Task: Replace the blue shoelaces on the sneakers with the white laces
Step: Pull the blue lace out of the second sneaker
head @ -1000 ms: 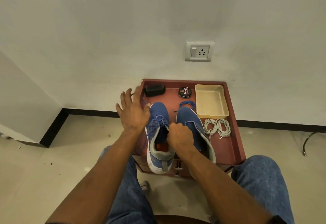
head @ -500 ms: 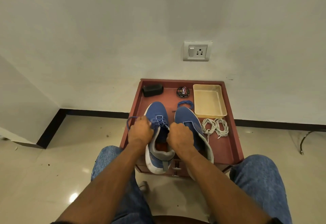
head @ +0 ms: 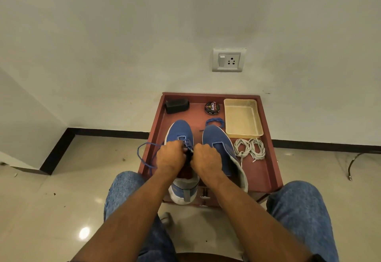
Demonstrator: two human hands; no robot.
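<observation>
**Blue lace coming out of the left sneaker**

Blue lace is trailing in a long slack loop off the left edge of the red tray-top stand, pulled out by the left hand, whose fingers are curling round the lace at the eyelets of the left sneaker. A second ago that hand was lifted with fingers spread above the shoe; half a second ago it was already down and gripping, with only a small loop showing. The loop is now clearly longer, so I judge that the unlacing is progressing, though several crossings are remaining near the toe. The right hand is staying where it was, curled at the tongue of the same shoe; whether it is pinching lace or only steadying the shoe, I cannot tell.

Just beside it the right sneaker is sitting with bare eyelets, and a blue lace bundle is lying at its toe. Two white lace coils are waiting untouched, right of that shoe.

Farther back, a cream plastic tray is holding nothing visible. A shoe-polish tin and a black shoe brush are resting along the stand's back edge.
</observation>
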